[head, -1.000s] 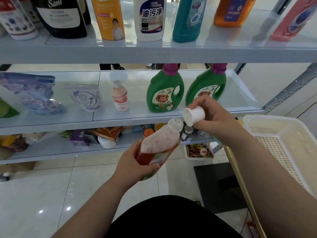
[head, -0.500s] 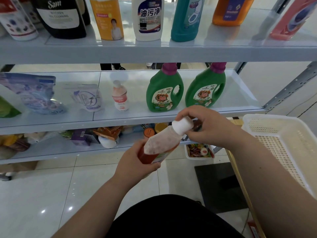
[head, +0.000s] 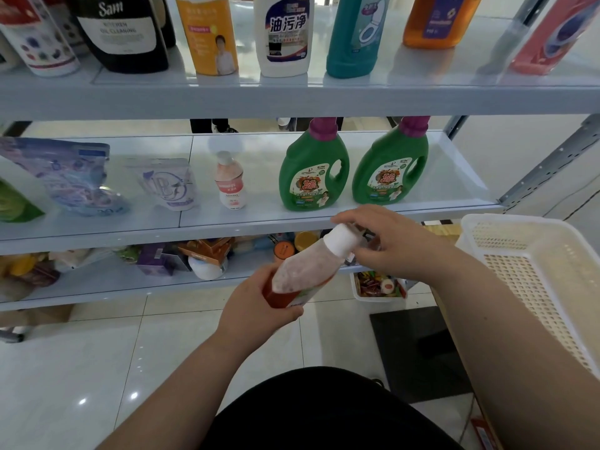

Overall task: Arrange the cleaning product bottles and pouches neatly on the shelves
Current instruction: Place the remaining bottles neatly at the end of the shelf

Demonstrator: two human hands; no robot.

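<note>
Head view: looking forward and down at a three-tier rack.
Left hand (head: 256,306): wrapped round the lower, red-labelled half of the pink bottle (head: 305,271), holding it in the air in front of the rack.
Right hand (head: 389,241): fingers curled over the white cap (head: 341,240), forefinger arched above it and thumb below, pinching it.
Pink bottle: tilted, with the cap end up and to the right. It is below the front lip of the middle shelf (head: 227,227) and touches no shelf.
Middle shelf, left to right: green pouch (head: 16,203) cut by the frame edge, blue pouch (head: 74,177), pale pouch (head: 170,185), small pink bottle (head: 230,181) upright, then two green jugs (head: 313,177) (head: 391,170) just beside each other.
Open room: a bare gap between the small pink bottle and the nearer green jug. There is a wider bare strip right of the far jug, running to the shelf's raised end lip by the slotted upright (head: 552,160).
Top shelf (head: 292,99): its front edge overhangs the middle shelf, and a row of upright bottles stands close together on it.
Lower shelf (head: 130,284): crowded with boxes and packets, set further back.
Basket (head: 535,277): cream, perforated, at the right beside the right forearm, with its rim near the shelf end.
Floor (head: 97,352): glossy pale tile below the arms.
</note>
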